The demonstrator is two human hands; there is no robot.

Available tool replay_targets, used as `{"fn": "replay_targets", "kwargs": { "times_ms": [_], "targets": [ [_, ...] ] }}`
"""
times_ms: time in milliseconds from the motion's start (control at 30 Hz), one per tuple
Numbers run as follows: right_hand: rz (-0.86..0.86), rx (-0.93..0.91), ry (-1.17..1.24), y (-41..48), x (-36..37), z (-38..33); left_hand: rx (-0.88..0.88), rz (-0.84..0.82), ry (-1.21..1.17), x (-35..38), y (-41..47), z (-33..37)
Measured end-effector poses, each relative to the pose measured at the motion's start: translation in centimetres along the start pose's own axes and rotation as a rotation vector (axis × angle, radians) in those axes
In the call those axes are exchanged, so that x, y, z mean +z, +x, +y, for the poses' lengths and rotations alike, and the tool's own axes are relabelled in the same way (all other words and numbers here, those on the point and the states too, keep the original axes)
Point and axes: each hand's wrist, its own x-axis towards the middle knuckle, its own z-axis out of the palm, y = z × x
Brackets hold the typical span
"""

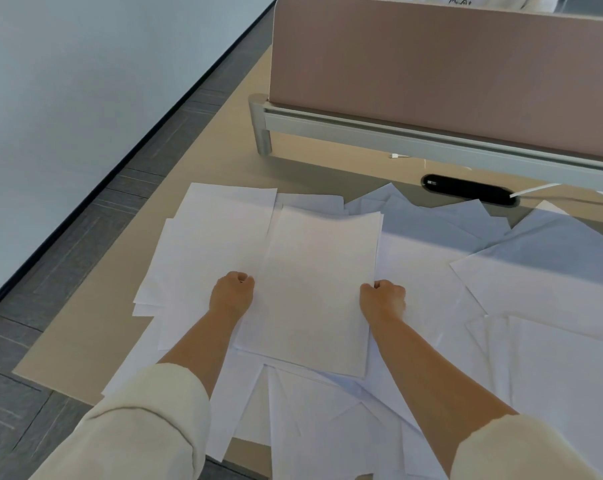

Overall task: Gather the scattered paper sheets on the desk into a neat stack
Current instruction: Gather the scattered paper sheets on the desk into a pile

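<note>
A pale wall (68,98) fills the left side, meeting a strip of grey floor (85,244) that runs diagonally along the edge of a beige table (85,341). At the far side of the table stands a dusty-pink partition screen (431,81), carried on a silver metal rail (397,133) with a rounded post at its left end.

Most of the tabletop is covered by loose white paper sheets (552,265). They lie fanned and overlapping at many angles, from the left corner across to the right edge of the view. Some hang over the near edge of the table.

In the middle of this spread, on top of the loose sheets, is a squared-up stack of paper (321,282), its long sides running away from the person. Its edges are roughly aligned, with a few sheet corners showing at the far right.

Two bare forearms reach in from below, each coming out of a rolled cream sleeve (137,420). The left hand (232,292) is clenched at the stack's left edge, and the right hand (385,297) is clenched at its right edge. Each has its fingers curled in, gripping the paper from the side.

Behind the sheets, a black oval cable port (469,194) is set into the table below the rail. A thin white cable (535,189) leads out of its right end.
</note>
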Motion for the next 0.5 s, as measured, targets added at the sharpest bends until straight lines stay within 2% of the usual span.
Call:
{"fn": "replay_targets", "kwargs": {
  "times_ms": [100, 233, 367, 500],
  "targets": [
    [0.018, 0.020, 0.070, -0.1, 0.2, -0.2, 0.018, -0.002, 0.055, 0.0, 0.5, 0.1],
    [0.021, 0.030, 0.131, -0.5, 0.1, -0.4, 0.103, 0.065, 0.264, 0.2, 0.5, -0.1],
    [0.014, 0.003, 0.113, -1.3, 0.1, -0.2, 0.162, -0.016, 0.444, 1.0, 0.7, -1.1],
    [-0.018, -0.014, 0.097, -1.5, 0.7, 0.0, 0.224, -0.058, 0.515, 1.6, 0.5, -2.1]
  ]
}}
